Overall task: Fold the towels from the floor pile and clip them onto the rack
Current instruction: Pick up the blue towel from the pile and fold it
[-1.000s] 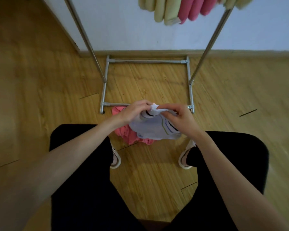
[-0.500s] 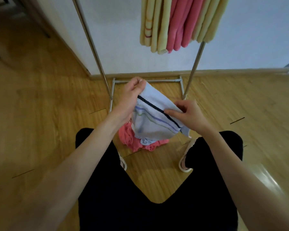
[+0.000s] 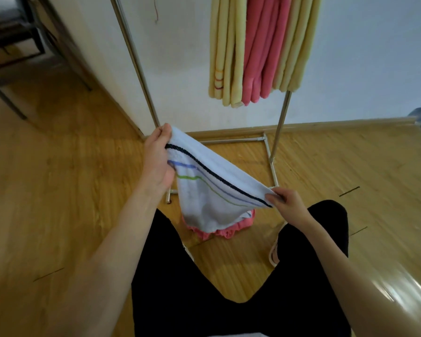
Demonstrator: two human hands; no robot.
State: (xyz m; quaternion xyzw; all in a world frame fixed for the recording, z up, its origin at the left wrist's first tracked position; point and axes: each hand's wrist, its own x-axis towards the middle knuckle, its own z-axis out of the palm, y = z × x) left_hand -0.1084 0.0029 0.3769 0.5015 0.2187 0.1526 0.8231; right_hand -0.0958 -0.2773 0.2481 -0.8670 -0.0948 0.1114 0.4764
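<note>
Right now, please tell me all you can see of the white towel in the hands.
The white towel looks like soft terry with dark, blue and green stripes. The left hand and the right hand pinch its upper corners and hold it stretched and slanted. Its lower part sags over the pink towel on the floor.
</note>
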